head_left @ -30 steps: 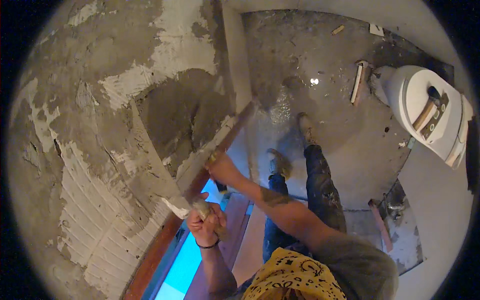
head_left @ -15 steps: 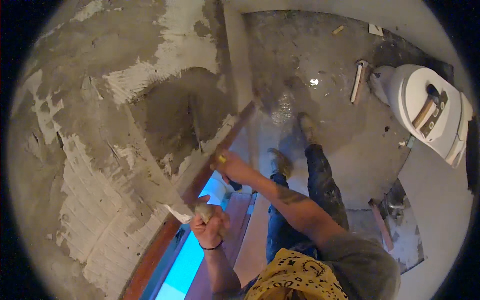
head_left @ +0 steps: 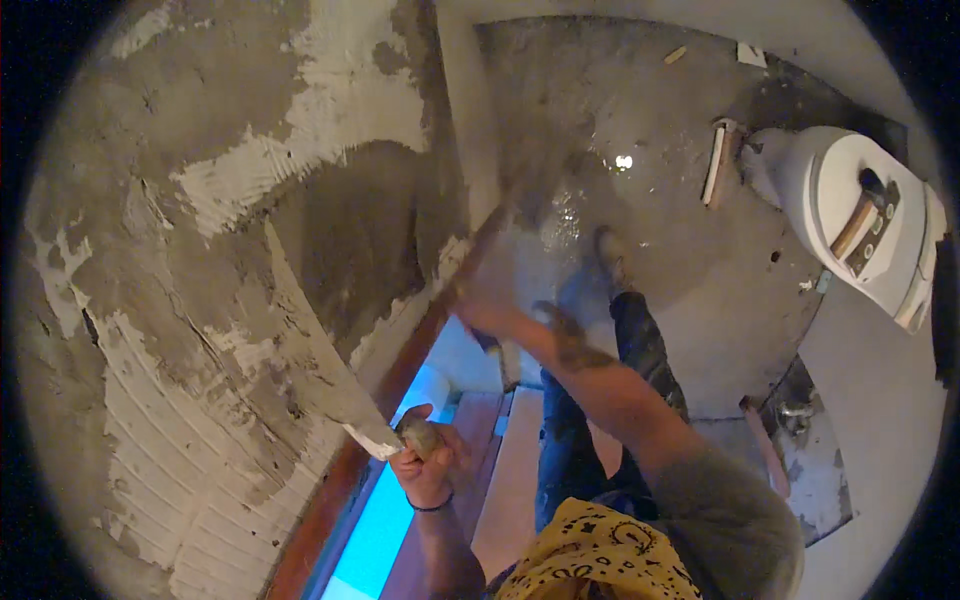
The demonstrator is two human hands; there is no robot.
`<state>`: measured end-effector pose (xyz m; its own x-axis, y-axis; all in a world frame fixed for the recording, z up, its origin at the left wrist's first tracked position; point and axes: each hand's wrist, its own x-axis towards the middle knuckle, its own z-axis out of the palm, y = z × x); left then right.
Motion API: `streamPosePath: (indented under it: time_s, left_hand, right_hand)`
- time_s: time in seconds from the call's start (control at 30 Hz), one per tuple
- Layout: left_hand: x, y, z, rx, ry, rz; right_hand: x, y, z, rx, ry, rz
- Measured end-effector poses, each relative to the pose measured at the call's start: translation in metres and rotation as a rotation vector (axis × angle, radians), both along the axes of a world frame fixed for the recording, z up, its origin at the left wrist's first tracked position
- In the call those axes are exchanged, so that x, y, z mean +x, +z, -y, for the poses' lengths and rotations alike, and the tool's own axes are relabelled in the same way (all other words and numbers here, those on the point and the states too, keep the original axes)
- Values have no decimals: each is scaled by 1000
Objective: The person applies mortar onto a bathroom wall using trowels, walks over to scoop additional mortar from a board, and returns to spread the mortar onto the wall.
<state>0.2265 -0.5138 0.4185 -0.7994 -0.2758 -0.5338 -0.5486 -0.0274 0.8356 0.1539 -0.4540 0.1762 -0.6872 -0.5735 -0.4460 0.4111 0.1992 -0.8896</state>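
Low at the left, my left hand [head_left: 428,478] is closed around a grey-brown rounded piece [head_left: 420,437], its kind unclear. It meets the lower end of a long pale strip [head_left: 318,335], which slants up across the rough wall [head_left: 150,270]; whether the two are one thing I cannot tell. Motion smears my right hand [head_left: 485,308], beside the reddish-brown ledge [head_left: 425,335]. Its fingers look closed, and a dark piece [head_left: 490,343] shows just below it. To the left of this hand, the wall carries a dark smooth mortar patch [head_left: 355,230].
At the right stands a white toilet [head_left: 835,175] with a hammer [head_left: 855,225] and a small level [head_left: 872,240] on its lid. A long-handled tool [head_left: 716,165] lies on the wet, dirty floor [head_left: 680,250]. Below the ledge are a bright blue surface [head_left: 375,530] and wooden boards [head_left: 510,460].
My right hand has moved slightly right and up, the dark piece with it. My left hand and the pale strip have shifted a little right and down, while the wall's pale patches appear farther left.
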Motion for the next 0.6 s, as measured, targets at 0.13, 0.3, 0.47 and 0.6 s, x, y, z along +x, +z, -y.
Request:
streamPosePath:
  time_s: [0.13,0.3,0.47,0.6]
  left_hand:
    - [-14,-11,-13,41,-52,-33]
    - [-14,-17,-10,24,-105,-56]
    - [-9,17,-6,-147,-149,50]
    - [-22,39,-24,-127,-163,-8]
  right_hand:
    - [22,-29,-49,-219,-309,92]
    - [-60,-114,-36,-166,-262,-201]
    - [-110,28,-45,-317,-339,693]
    - [-103,84,-47,-354,-363,126]
